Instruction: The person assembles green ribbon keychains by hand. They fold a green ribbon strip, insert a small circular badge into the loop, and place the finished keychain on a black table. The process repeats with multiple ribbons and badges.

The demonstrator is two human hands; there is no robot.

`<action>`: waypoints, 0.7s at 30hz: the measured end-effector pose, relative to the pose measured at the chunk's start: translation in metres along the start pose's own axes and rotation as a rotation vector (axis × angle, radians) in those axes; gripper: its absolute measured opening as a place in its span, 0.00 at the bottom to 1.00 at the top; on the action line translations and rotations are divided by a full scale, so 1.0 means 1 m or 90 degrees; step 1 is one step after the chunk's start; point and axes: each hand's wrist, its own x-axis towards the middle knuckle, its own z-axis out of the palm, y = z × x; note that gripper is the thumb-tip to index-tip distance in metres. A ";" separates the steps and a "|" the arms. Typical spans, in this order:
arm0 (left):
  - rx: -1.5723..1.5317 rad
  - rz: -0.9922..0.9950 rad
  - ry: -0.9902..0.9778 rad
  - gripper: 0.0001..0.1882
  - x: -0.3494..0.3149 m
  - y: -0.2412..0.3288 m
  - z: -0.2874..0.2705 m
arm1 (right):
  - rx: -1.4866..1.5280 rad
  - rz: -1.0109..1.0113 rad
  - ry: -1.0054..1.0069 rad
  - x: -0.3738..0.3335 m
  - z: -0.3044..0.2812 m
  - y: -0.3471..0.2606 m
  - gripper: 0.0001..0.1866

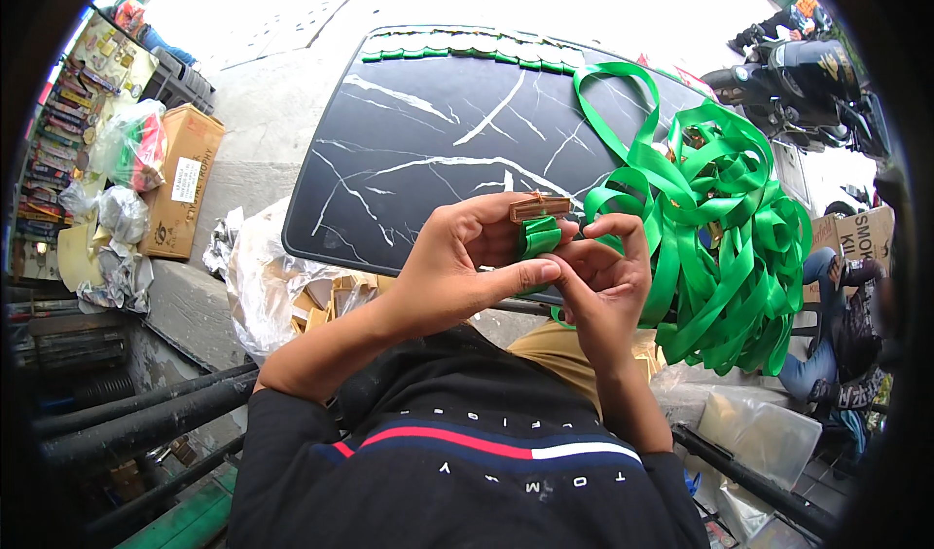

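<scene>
My left hand and my right hand meet in front of my chest, both pinching a folded green ribbon with a small gold bar clip at its top. The left thumb presses across the ribbon's lower fold. The right fingers curl over the ribbon's other side. A big tangled heap of green ribbon lies right beside my right hand, on the right end of a black marble-patterned tabletop.
A row of finished green ribbon pieces lines the table's far edge. A plastic bag of gold clips sits lower left of the table. Cardboard box and bags stand left. A motorcycle is parked upper right; a seated person is at right.
</scene>
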 end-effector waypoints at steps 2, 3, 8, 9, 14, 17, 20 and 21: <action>0.011 0.004 0.021 0.20 0.001 -0.002 -0.001 | -0.046 0.051 0.004 0.001 0.000 0.001 0.22; 0.015 0.003 0.028 0.20 0.001 -0.002 -0.002 | -0.052 0.048 0.001 0.002 0.000 0.002 0.21; 0.046 0.044 0.052 0.19 -0.003 0.008 -0.011 | 0.071 -0.033 -0.032 0.011 0.000 0.010 0.16; 0.047 0.052 0.042 0.19 -0.005 0.011 -0.013 | 0.086 0.021 -0.065 0.013 -0.001 0.010 0.19; -0.040 0.005 -0.049 0.17 -0.020 0.019 -0.010 | 0.236 0.345 -0.266 0.036 -0.001 0.005 0.35; 0.080 0.002 -0.072 0.15 -0.028 0.021 -0.014 | 0.227 0.275 -0.308 0.051 0.010 -0.009 0.16; 0.220 0.067 0.004 0.18 -0.035 0.024 -0.024 | 0.027 -0.035 -0.273 0.044 0.021 -0.036 0.07; 0.278 0.097 0.026 0.19 -0.036 0.026 -0.028 | -0.222 -0.245 -0.309 0.042 0.022 -0.048 0.11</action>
